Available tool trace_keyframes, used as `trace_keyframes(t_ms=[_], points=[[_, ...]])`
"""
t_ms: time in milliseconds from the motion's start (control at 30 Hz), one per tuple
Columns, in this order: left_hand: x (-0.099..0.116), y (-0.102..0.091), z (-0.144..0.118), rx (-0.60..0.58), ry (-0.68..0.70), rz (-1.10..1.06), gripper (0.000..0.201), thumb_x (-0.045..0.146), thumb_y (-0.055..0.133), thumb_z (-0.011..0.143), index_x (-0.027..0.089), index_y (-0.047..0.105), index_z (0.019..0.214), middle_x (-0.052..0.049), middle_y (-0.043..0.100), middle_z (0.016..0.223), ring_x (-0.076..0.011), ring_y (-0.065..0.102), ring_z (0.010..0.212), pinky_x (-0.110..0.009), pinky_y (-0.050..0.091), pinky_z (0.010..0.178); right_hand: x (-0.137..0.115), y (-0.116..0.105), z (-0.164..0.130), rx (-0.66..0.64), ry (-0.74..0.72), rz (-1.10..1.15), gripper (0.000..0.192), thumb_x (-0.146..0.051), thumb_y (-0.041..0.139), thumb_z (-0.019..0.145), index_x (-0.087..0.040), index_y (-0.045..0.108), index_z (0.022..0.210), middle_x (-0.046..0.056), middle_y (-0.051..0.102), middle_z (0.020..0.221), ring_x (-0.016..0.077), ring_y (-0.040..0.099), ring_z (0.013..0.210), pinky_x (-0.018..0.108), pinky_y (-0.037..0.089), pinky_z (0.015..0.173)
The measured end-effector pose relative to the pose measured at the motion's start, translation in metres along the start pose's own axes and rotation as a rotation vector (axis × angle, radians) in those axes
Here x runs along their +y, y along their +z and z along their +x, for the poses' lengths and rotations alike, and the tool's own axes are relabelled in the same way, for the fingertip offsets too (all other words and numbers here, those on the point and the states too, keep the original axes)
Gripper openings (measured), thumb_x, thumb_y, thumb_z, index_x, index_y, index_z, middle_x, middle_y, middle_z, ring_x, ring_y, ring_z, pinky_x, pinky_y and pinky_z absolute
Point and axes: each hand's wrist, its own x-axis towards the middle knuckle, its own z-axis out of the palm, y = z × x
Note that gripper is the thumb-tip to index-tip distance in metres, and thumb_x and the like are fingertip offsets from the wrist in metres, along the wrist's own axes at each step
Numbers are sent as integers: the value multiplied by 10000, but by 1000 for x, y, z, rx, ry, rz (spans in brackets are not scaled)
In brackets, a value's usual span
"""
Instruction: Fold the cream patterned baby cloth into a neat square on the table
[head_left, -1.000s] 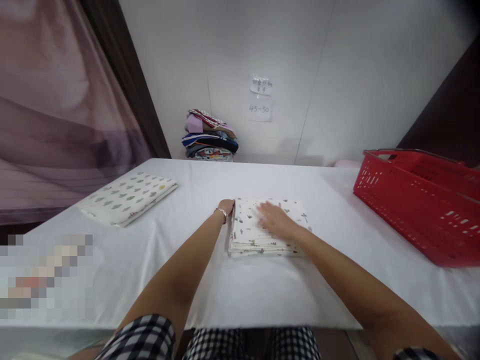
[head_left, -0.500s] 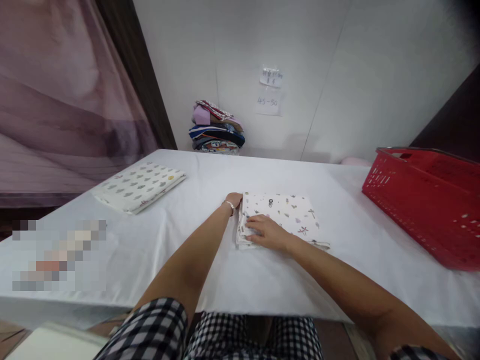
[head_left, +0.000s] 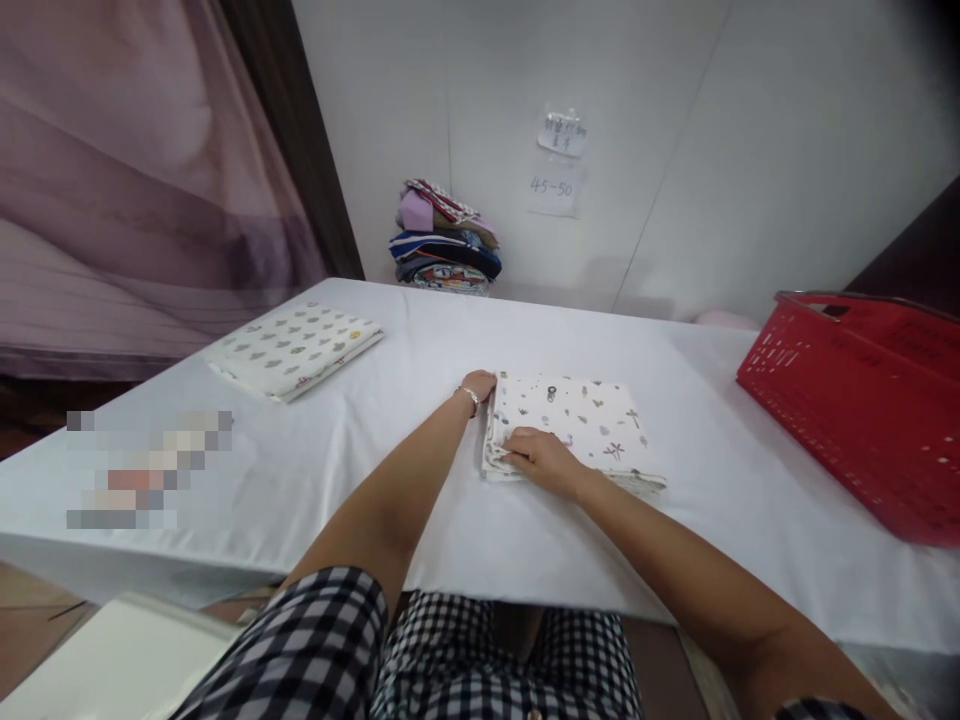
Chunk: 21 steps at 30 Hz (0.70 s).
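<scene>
Now the left hand (head_left: 480, 385) is resting at the far left corner of the folded printed cloth (head_left: 574, 425) on the tabletop (head_left: 420, 400), fingers curled against its edge, while the right hand (head_left: 544, 460) is pressing flat, fingers narrow, on its near left corner. Uneven pressure could be skewing the layers.

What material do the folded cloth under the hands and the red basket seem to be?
Folded cloth: probably soft woven cotton, matte, with small prints and thin layered edges. Red basket: likely moulded plastic, slightly glossy, with rows of slots in its wall.
</scene>
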Motion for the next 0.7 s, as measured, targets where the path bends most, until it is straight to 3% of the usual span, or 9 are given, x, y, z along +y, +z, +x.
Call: trace_keyframes(t_ms=[267, 433, 567, 700], points=[[-5, 2, 4, -3, 6, -6, 243, 253, 484, 773, 122, 624, 922, -85, 664, 839, -107, 589, 632, -185, 412, 527, -1, -1, 0, -1, 66, 131, 128, -185, 513, 842, -191, 640, 831, 11, 564, 798, 119, 531, 750, 229, 394, 695], [-3, 2, 1, -19, 7, 15, 248, 233, 490, 769, 123, 619, 950, -87, 667, 845, -106, 590, 620, -184, 412, 518, -4, 2, -2, 48, 3, 122, 140, -169, 492, 855, -184, 621, 802, 14, 562, 791, 122, 525, 781, 225, 387, 699], [-3, 2, 2, -36, 17, 57, 260, 212, 481, 770, 127, 618, 974, -81, 670, 827, -110, 597, 620, -189, 420, 534, -6, 2, -7, 6, -31, 49, 168, -200, 465, 875, -193, 619, 808, 20, 563, 791, 133, 518, 814, 233, 381, 695], [-3, 0, 6, -43, 47, 133, 257, 220, 470, 785, 119, 614, 972, -88, 671, 828, -117, 610, 649, -185, 421, 548, -8, 2, -8, -10, -19, -49, 197, -351, 505, 863, -214, 584, 981, 34, 566, 898, 158, 502, 874, 255, 380, 708]])
